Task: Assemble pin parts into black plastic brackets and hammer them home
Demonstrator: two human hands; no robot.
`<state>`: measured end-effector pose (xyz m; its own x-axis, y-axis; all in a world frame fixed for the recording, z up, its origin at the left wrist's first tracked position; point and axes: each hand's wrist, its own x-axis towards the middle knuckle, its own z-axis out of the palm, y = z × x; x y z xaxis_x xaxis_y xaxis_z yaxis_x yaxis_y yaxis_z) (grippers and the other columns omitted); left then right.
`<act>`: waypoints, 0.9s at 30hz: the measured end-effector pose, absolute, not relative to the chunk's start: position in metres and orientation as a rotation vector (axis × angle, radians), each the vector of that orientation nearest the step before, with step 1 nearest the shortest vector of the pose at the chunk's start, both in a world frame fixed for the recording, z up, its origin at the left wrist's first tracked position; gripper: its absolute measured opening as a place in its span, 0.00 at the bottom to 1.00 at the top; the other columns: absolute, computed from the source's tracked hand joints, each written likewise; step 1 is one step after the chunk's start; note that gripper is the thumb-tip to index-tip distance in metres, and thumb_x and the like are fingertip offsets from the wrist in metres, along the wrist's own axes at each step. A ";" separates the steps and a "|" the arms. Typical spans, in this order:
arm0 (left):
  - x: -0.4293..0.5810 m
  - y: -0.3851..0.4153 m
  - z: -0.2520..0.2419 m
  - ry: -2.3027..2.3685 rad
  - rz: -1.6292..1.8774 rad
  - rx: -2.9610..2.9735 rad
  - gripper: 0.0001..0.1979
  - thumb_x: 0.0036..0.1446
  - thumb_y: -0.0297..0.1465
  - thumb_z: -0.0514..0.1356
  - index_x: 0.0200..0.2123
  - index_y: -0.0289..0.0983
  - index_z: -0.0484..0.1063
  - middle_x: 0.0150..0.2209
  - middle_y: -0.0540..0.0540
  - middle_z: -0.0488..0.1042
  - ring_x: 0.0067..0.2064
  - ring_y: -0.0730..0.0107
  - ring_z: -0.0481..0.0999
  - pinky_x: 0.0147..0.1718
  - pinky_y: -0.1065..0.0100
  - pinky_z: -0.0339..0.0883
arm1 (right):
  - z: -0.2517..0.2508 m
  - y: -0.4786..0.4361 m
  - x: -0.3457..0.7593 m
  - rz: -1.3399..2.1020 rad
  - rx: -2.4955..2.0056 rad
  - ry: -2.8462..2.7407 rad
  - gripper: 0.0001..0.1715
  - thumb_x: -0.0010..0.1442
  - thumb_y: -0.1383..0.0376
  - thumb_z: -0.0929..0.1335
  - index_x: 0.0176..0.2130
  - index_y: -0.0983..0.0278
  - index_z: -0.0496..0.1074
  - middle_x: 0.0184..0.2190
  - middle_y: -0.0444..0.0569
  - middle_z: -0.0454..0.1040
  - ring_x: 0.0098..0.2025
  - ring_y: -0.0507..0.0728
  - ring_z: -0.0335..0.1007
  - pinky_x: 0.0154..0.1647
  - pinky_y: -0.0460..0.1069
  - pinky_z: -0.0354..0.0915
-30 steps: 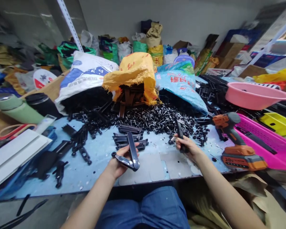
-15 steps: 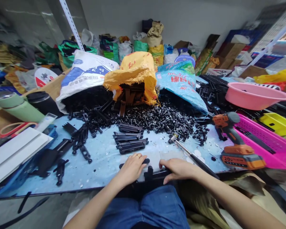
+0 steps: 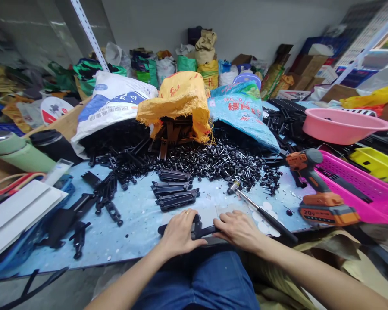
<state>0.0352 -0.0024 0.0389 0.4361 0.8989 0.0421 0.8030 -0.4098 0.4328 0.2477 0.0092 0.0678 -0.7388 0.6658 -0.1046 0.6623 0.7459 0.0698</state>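
At the table's front edge, my left hand [image 3: 181, 232] is closed around a black plastic part [image 3: 203, 231]. My right hand [image 3: 238, 229] grips the right end of the same part, fingers curled over it. Palms and fingers hide much of the piece. Just beyond my hands lie several folded black plastic assemblies [image 3: 176, 199] in a short stack. A hammer [image 3: 261, 212] with a black handle rests to the right of my right hand. Behind the stack spreads a heap of black pieces with metal pins [image 3: 226, 161].
White [image 3: 116, 97], orange [image 3: 177, 92] and blue [image 3: 242, 107] sacks spill black parts. A cordless drill [image 3: 323, 193], a pink basket [image 3: 384, 202] and a pink basin [image 3: 345, 129] stand at right. Loose black brackets [image 3: 67, 219], scissors [image 3: 16, 183] and a green bottle [image 3: 26, 155] are at left.
The black part, earlier low at the table edge, is now up on the tabletop between my hands. My right hand has closed over its end; my left thumb has swung out along its near side.
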 end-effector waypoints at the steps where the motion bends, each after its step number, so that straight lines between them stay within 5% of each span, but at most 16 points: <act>1: 0.034 -0.004 0.036 1.444 0.452 2.361 0.28 0.43 0.49 0.62 0.43 0.38 0.62 0.39 0.43 0.71 0.40 0.56 0.72 0.37 0.61 0.66 | 0.070 0.008 0.247 0.087 1.075 2.829 0.17 0.64 0.53 0.58 0.41 0.62 0.67 0.32 0.50 0.72 0.32 0.56 0.69 0.30 0.50 0.54; 12: 0.027 -0.006 0.026 1.399 0.728 2.431 0.17 0.50 0.42 0.60 0.40 0.39 0.66 0.35 0.44 0.73 0.37 0.62 0.74 0.34 0.65 0.68 | 0.094 0.017 0.237 0.233 0.973 2.850 0.16 0.62 0.52 0.61 0.39 0.62 0.66 0.30 0.49 0.71 0.31 0.57 0.68 0.29 0.50 0.54; 19: 0.043 -0.001 0.036 1.435 0.379 2.439 0.22 0.47 0.45 0.62 0.40 0.37 0.66 0.38 0.43 0.72 0.41 0.58 0.72 0.37 0.62 0.67 | 0.061 0.030 0.255 0.011 0.989 2.864 0.19 0.63 0.52 0.60 0.37 0.63 0.68 0.32 0.49 0.71 0.33 0.56 0.67 0.31 0.49 0.56; 23: 0.068 0.052 0.054 1.637 0.315 2.510 0.18 0.59 0.38 0.52 0.50 0.37 0.63 0.49 0.41 0.68 0.51 0.61 0.65 0.48 0.62 0.60 | 0.032 0.029 0.271 -0.120 1.093 2.928 0.22 0.62 0.50 0.59 0.34 0.65 0.68 0.33 0.50 0.71 0.36 0.56 0.66 0.35 0.49 0.56; 27: 0.083 0.131 0.064 1.931 0.282 2.375 0.13 0.60 0.28 0.49 0.42 0.28 0.69 0.45 0.32 0.69 0.49 0.53 0.66 0.44 0.58 0.60 | 0.028 0.023 0.279 -0.248 1.198 2.957 0.22 0.62 0.50 0.60 0.34 0.65 0.69 0.33 0.50 0.71 0.37 0.57 0.66 0.37 0.50 0.58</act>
<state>0.0833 0.1308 0.0638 0.1950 0.9758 0.0988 0.9634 -0.2095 0.1675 0.2790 0.0234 0.0281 -0.7180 0.6960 -0.0040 0.6869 0.7078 -0.1648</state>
